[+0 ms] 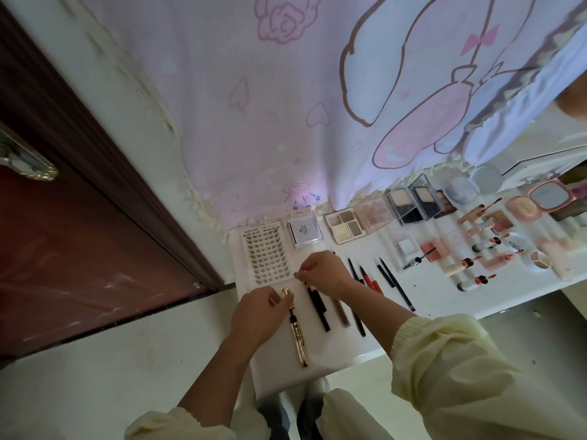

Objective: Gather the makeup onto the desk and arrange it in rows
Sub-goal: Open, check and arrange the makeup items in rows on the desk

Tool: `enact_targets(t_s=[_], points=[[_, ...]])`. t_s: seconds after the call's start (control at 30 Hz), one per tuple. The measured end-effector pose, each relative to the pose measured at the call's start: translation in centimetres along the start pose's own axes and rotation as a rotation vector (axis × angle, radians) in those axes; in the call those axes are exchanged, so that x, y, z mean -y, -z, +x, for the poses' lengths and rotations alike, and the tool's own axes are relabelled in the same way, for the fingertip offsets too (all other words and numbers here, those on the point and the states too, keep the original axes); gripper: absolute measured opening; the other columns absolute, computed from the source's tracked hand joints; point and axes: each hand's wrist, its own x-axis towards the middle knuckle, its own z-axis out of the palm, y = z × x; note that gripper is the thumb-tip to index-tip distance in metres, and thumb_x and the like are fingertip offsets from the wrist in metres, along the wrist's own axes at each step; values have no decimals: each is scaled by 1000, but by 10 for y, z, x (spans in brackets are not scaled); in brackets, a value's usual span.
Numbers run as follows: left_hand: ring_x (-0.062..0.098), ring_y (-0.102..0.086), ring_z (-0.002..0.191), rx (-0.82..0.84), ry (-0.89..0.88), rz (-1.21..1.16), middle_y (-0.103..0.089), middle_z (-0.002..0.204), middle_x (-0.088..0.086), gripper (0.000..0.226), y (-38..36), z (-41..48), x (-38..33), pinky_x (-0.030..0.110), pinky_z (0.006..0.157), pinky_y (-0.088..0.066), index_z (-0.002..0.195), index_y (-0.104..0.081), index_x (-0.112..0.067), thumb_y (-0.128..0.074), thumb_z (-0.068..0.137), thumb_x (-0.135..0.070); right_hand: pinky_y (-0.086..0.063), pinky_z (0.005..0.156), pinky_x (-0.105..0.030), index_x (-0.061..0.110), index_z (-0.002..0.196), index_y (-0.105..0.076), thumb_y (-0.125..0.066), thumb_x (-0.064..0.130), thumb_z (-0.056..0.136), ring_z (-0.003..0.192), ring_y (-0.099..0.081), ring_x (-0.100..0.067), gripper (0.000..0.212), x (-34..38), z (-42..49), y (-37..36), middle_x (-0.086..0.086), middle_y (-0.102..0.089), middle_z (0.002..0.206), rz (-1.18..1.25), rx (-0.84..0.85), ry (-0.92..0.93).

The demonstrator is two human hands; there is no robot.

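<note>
Left hand [257,312] grips the gold tube [299,341] (lengthwise toward lash tray [265,255]); right hand [322,272] pinches a small item [296,275].

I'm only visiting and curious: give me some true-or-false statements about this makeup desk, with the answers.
1. The lash tray lies at the left end of the desk, nearest the door. True.
2. The gold tube stands upright. False: it lies flat on the desk.
3. Palettes sit side by side along the back edge. True.
4. Both hands work at the right end. False: the left hand and right hand are at the left end, just below the lash tray.
</note>
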Motion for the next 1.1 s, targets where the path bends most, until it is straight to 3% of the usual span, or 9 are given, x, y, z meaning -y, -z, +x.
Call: enact_targets(t_s=[0.17,0.33,0.5,0.6,0.7,0.8,0.87,1.0,1.1], points=[[5,-52,92,-145,-185,-69,-59,97,-9,15,14,35,-29,22,74,-41,93,-63,-25,-64,86,-38,-49,77,-25,9,97,-70,-70,22,85,88,-64,-18,18,-3,21,29,-6,-71,98,-52,-106,9],[17,-21,132,-170,-280,199,-39,138,-8,56,10,80,-50,28,109,-20,133,-49,-24,-63,83,-45,-42,92,-29,16,121,-59,-60,26,89,117,-49,-19,34,-6,55,46,-1,-60,120,-451,-161,180],[22,-4,144,-42,-354,462,-18,156,-6,83,12,120,-58,38,115,-11,150,-20,-22,-57,84,-58,-28,108,-37,20,139,-41,-63,30,86,136,-30,-20,59,0,90,55,2,-45,143,-768,-51,363],[22,-4,145,-11,-405,584,-21,156,-6,88,15,137,-60,40,115,-11,150,-18,-22,-59,82,-60,-23,110,-39,19,142,-37,-64,31,85,137,-27,-21,65,2,104,61,2,-41,145,-926,19,415],[23,-13,143,-20,-455,622,-35,150,-5,85,14,146,-61,42,111,-15,146,-31,-19,-65,78,-57,-26,108,-40,16,136,-44,-63,36,85,133,-31,-22,58,1,112,65,-1,-47,138,-1029,40,481],[25,-52,118,-85,-516,669,-67,114,-3,83,13,151,-56,45,90,-44,115,-66,-19,-82,47,-62,-26,108,-39,17,135,-47,-64,42,83,130,-34,-21,60,0,116,69,-1,-50,134,-1030,47,528],[23,-62,99,-178,-556,666,-72,94,-7,81,9,154,-52,40,74,-51,98,-72,-21,-84,31,-63,-26,106,-38,18,134,-48,-66,45,80,129,-35,-21,63,2,118,72,0,-51,132,-1019,61,542],[25,-64,94,-226,-608,569,-71,90,-8,68,10,157,-54,41,70,-51,97,-71,-21,-79,38,-54,-28,102,-37,18,134,-49,-70,44,76,125,-37,-20,67,3,120,75,0,-54,129,-977,82,562],[28,-60,104,-203,-583,544,-70,99,-9,73,13,153,-56,45,74,-51,106,-68,-22,-85,39,-44,-28,100,-36,16,131,-50,-71,46,73,121,-38,-21,69,2,119,79,-1,-53,127,-970,75,581]])
